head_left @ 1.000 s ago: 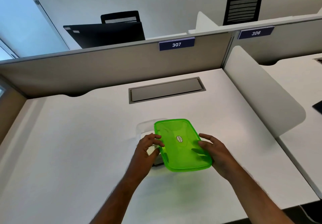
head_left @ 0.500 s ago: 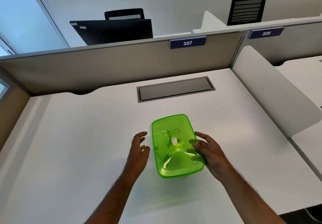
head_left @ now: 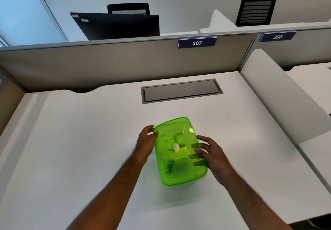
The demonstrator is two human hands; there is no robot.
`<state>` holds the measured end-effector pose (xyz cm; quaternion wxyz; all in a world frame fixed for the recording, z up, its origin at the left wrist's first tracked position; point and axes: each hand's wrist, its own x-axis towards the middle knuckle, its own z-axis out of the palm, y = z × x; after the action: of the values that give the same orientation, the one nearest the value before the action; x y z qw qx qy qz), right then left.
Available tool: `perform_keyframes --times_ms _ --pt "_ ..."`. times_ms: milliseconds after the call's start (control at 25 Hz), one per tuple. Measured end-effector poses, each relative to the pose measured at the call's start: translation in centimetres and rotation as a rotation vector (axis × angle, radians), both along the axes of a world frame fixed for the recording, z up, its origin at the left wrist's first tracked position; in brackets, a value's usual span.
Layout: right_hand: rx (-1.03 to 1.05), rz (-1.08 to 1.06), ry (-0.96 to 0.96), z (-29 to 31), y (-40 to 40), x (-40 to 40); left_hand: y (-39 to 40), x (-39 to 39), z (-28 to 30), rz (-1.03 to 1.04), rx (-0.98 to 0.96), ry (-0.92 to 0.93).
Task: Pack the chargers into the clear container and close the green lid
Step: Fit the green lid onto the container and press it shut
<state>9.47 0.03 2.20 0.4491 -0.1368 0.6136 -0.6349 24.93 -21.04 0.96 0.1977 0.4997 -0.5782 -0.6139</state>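
Note:
The translucent green lid (head_left: 179, 151) lies on top of the clear container, covering it; only dark and pale shapes of the chargers show faintly through the green plastic. It sits on the white desk (head_left: 80, 149) in front of me. My left hand (head_left: 146, 140) touches the lid's far left corner with thumb and fingertips. My right hand (head_left: 209, 151) rests its spread fingers on the lid's right edge. The container's clear walls are hidden beneath the lid.
A grey cable hatch (head_left: 181, 91) is set into the desk behind the container. A beige partition (head_left: 116, 63) with a "307" label closes the back. A white divider panel (head_left: 279, 99) stands on the right. A dark monitor and chairs lie beyond.
The lid went from tilted above the container to lying flat on it. My left hand let go, then came back to the lid's far left corner. My right hand stayed on the right edge.

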Motion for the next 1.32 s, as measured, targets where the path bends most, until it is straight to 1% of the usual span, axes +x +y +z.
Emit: perform_keyframes --times_ms 320,480,600,760,920,1080,1200,1320 --pt "0.007 0.002 -0.018 -0.5 0.4 -0.6 -1.1 -0.9 -0.1 -0.019 -0.063 -0.056" --pt "0.083 -0.037 0.071 -0.4 0.4 -0.4 -1.4 -1.0 0.1 -0.059 -0.096 -0.084" --pt "0.164 -0.053 0.234 -0.1 0.4 -0.2 -1.4 -0.9 0.0 -0.074 -0.119 -0.090" --pt "0.261 0.026 0.501 0.0 0.9 0.5 -1.3 -0.9 -0.3 -0.080 -0.147 -0.094" --pt "0.361 0.061 0.700 0.2 1.4 0.4 -1.3 -0.9 -0.7 -0.076 -0.164 -0.094" --pt "0.337 0.132 0.810 0.6 -0.2 -0.5 -1.2 -1.1 -1.0 -0.083 -0.192 -0.099" --pt "0.317 0.214 1.032 0.8 -3.0 -1.4 -1.2 -1.1 -1.2 -0.079 -0.202 -0.097" --pt "0.353 0.306 1.241 0.8 -6.1 -1.9 -1.2 -1.2 -1.4 -0.072 -0.199 -0.092"
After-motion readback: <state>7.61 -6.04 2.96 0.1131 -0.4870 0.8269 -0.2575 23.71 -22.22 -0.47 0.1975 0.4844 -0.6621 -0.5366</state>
